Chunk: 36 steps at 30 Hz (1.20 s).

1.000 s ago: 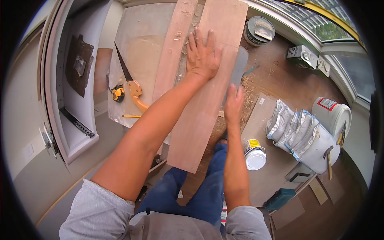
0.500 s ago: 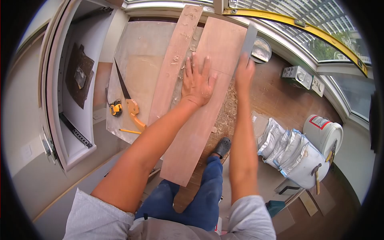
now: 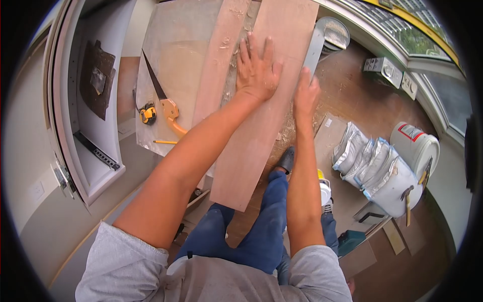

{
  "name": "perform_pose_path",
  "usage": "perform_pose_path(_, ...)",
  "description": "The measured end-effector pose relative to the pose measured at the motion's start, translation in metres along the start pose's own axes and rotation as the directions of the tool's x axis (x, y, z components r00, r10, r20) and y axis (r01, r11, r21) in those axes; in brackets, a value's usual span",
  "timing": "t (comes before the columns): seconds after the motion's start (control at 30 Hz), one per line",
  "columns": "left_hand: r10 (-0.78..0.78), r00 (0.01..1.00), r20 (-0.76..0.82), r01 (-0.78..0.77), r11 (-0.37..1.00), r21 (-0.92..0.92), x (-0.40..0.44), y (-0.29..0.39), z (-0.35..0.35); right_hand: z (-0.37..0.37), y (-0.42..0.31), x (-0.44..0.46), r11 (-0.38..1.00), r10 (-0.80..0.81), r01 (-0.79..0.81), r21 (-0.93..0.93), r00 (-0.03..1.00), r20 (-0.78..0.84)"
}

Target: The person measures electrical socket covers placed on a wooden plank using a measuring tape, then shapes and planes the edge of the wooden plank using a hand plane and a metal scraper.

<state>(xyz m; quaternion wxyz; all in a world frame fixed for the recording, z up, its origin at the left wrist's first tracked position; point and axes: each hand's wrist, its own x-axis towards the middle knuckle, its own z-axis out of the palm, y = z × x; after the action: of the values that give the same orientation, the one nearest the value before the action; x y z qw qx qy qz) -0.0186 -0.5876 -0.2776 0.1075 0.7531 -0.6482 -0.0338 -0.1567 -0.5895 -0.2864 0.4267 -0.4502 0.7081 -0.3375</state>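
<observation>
A long, pale reddish-brown plank [image 3: 251,136] runs away from me across the work surface. Flat on its left part rests my left hand [image 3: 258,73], fingers spread. My right hand [image 3: 306,95] is closed at the near end of a long grey metal tool, seemingly a hand plane [image 3: 314,49], along the plank's right edge. Its grip is hidden by my fingers. Beside the plank on the left is a narrower board [image 3: 221,60] strewn with curled shavings. An orange-handled handsaw [image 3: 170,108], a yellow tape measure [image 3: 148,114] and a yellow pencil [image 3: 165,142] lie further left.
Left stands an open white cabinet [image 3: 108,176]. On the right are a lidded white bucket [image 3: 410,138], stacked white bags [image 3: 370,156] and a hammer [image 3: 407,201]. Another person's leg [image 3: 329,230] shows beside my right forearm. A yellow level [image 3: 422,20] spans the window.
My view has tilted down, so the scene sits higher. My right hand has drawn the grey tool back toward me along the plank. Another person's leg has come into view.
</observation>
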Motion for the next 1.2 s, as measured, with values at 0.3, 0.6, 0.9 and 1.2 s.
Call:
perform_pose_path(0.3,-0.013,0.997,-0.076,0.008,0.998,-0.063,0.001,-0.001,0.009,-0.042,0.077,-0.216,0.991,0.107,-0.096,-0.093,0.988,0.115)
perform_pose_path(0.6,-0.042,0.999,-0.014,0.041,0.998,-0.047,0.005,0.001,0.006,0.004,-0.001,0.041,0.978,-0.201,0.204,0.044,0.978,-0.052)
perform_pose_path(0.9,-0.014,0.998,-0.058,0.012,0.999,-0.047,0.002,-0.003,0.008,0.006,0.006,0.036,0.965,-0.243,0.25,0.084,0.967,-0.078)
perform_pose_path(1.2,0.0,0.997,-0.074,-0.001,1.0,-0.009,0.0,-0.003,0.011,-0.042,0.1,-0.227,0.995,0.044,-0.054,0.078,0.992,0.122)
